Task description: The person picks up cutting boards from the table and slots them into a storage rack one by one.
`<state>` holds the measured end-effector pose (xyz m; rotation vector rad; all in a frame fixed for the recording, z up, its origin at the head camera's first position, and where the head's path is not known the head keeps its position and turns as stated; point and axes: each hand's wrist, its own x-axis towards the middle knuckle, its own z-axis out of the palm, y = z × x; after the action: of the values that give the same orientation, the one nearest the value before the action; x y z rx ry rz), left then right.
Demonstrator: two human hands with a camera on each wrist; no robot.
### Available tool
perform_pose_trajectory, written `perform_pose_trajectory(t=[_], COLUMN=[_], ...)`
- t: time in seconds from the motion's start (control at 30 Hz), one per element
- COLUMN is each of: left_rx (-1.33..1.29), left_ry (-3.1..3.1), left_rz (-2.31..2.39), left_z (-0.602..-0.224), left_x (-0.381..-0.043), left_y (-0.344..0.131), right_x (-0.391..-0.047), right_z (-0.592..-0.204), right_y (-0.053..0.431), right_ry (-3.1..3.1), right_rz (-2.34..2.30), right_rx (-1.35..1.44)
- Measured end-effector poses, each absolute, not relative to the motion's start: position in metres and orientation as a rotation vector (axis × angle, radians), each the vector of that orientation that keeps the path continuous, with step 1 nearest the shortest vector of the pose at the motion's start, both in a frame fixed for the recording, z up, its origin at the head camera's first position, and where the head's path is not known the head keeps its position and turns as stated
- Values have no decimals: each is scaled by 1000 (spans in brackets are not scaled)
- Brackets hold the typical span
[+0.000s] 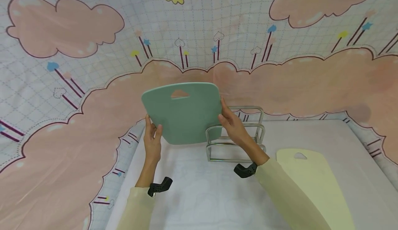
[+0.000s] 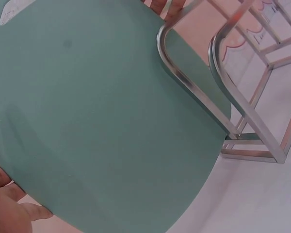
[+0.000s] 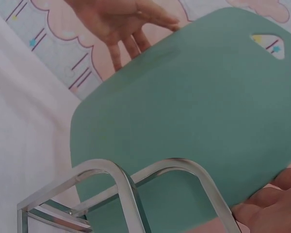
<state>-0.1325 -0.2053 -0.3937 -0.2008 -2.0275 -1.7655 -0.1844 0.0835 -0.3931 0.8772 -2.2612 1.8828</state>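
Note:
A green cutting board (image 1: 186,116) with a handle cutout stands raised and slightly tilted between both hands. My left hand (image 1: 152,142) holds its left edge, with the thumb toward me. At the right edge, my right hand (image 1: 233,126) grips the board with thumb and fingers. The board's lower right corner lies behind the front loops of a metal rack (image 1: 230,161); whether it touches the rack I cannot tell. In the left wrist view, the rack's loops (image 2: 194,92) cross in front of the board (image 2: 102,107). The right wrist view shows the left fingers (image 3: 131,46) along the board's far edge.
A pale yellow cutting board (image 1: 314,185) lies flat on the white table (image 1: 199,195), right of the rack and partly behind the right sleeve. A patterned cloth (image 1: 124,95) with pink clouds hangs behind the table and along its left side.

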Motion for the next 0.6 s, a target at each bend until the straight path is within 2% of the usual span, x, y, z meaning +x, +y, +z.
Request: perform_pose_trajectory(t=[0.6], left_rx=[-262], left_ry=[-2017], left_rz=[-1752], left_z=[-392], left_x=[-137], left_y=[-196], right_x=[-178], right_z=[-395], right_y=[92], right_ry=[-2272], right_rz=[1805], right_rx=[827])
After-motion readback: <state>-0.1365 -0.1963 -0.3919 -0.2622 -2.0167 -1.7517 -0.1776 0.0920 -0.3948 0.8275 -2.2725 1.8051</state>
